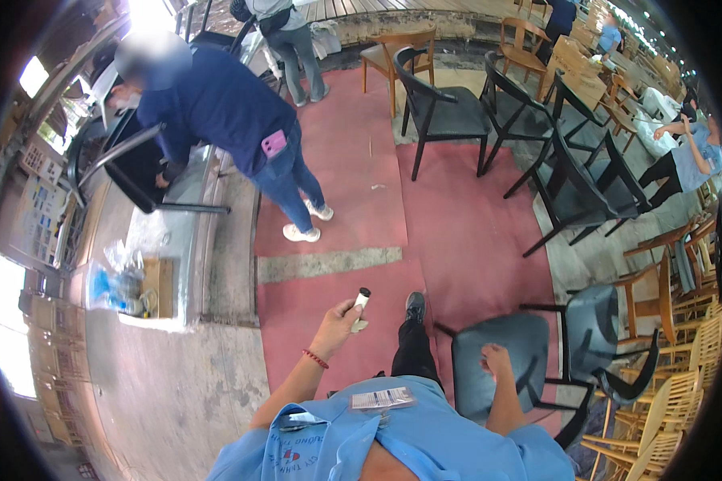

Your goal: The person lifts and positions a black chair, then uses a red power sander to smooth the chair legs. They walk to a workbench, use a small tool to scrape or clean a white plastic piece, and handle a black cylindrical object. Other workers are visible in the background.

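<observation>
My left hand (336, 329) is raised in front of me, its fingers closed around a small white cylinder (363, 299) with a black end. A pale, cloth-like piece (359, 325) shows below the cylinder at the same fingers. Over on the right, my right hand (496, 361) hangs above the dark seat of a black chair (501, 357). Its fingers are curled in, and whatever may be inside them is hidden. I cannot tell whether this hand touches the seat.
Red mats (481, 216) cover the concrete floor. Several black chairs (445, 116) stand ahead and to the right; wooden chair frames (674, 401) crowd the right edge. At left, a person in dark blue (217, 96) bends over a black chair (136, 164) by a bench with a cardboard box (159, 287).
</observation>
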The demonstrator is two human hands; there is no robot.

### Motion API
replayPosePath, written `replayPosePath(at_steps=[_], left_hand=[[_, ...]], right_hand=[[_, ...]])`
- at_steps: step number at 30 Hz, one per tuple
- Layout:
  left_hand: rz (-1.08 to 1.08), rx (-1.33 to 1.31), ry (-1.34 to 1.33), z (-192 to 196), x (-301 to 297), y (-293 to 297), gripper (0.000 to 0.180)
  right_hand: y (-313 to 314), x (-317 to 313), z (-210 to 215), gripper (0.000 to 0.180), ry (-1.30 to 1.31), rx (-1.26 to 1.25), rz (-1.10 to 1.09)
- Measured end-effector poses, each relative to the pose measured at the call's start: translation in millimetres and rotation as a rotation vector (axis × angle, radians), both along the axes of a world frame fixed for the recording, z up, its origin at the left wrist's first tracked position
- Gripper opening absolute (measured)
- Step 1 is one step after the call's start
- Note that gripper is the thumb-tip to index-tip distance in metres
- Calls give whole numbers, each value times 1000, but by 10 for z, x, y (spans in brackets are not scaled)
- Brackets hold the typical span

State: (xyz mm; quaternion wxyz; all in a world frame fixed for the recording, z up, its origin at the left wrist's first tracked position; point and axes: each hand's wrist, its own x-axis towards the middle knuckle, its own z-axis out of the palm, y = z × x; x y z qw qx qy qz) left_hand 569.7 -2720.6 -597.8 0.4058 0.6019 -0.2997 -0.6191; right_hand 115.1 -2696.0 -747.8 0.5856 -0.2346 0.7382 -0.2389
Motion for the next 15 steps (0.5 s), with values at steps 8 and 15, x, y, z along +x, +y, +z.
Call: replayPosePath(at_steps=[8, 15], left_hand=[[-26, -31, 13, 422, 13, -2703, 28], [169, -144, 112, 519, 507, -4569, 28]], right_hand=[[-2331, 58, 46, 11, 6, 149, -86], [-5670, 1265, 1063, 19, -163, -301, 230]])
